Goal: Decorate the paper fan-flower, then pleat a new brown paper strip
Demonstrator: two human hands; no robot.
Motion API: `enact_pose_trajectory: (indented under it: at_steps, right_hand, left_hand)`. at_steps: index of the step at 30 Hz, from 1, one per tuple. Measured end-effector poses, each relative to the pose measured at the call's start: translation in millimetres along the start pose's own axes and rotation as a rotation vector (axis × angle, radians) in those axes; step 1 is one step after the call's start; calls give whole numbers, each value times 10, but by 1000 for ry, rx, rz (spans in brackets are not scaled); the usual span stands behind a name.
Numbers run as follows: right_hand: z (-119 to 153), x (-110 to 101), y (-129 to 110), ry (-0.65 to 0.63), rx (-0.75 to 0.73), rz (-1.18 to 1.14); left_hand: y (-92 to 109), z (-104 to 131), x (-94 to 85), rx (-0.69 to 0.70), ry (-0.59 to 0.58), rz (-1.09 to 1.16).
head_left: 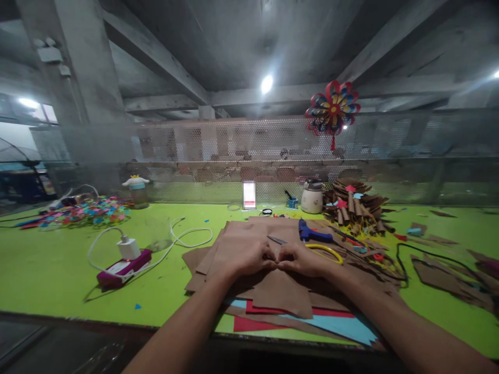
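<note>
My left hand point(260, 258) and my right hand point(296, 259) meet at the middle of the table, fingers pinched close together. Between and below them lies a brown paper piece point(284, 296), its upper edge at my fingertips. It rests over a stack of brown paper sheets point(241, 234), with red paper point(257, 323) and light blue paper point(343, 326) showing underneath. Just beyond my right hand are scissors with a yellow handle point(329, 253), their blade pointing left. A blue glue gun point(314, 232) lies behind them on the sheets.
A purple power strip point(125, 267) with a white charger point(128, 249) and cable sits at left. Colourful paper stars point(89, 212) are heaped behind it. A phone point(249, 195), a white jug point(312, 197) and a pile of brown paper rolls point(354, 205) stand along the back by a perforated screen.
</note>
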State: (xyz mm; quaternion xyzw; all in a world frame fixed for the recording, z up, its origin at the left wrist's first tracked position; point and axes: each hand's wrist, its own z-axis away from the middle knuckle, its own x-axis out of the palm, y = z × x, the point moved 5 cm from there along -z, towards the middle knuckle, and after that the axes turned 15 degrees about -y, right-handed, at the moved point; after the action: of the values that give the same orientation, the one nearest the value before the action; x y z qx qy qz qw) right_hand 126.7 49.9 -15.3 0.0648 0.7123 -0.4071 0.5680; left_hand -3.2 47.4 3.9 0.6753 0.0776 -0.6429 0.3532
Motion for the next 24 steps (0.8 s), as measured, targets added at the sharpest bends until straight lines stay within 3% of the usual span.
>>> enact_pose_trajectory:
  at_steps: [4, 11, 16, 20, 24]
  right_hand:
    - [42, -27, -53, -21, -63, 78]
    - [118, -69, -64, -80, -60, 186]
    - [154, -77, -69, -91, -36, 243]
    - [189, -76, -107, -90, 2, 254]
    - [202, -82, -89, -123, 102, 313]
  left_hand:
    - [85, 9, -5, -54, -39, -60]
    - [412, 90, -160, -118, 12, -229]
    - [364, 14, -115, -92, 15, -295]
    - [341, -3, -62, -16, -18, -179]
    - [236, 76, -83, -75, 25, 2]
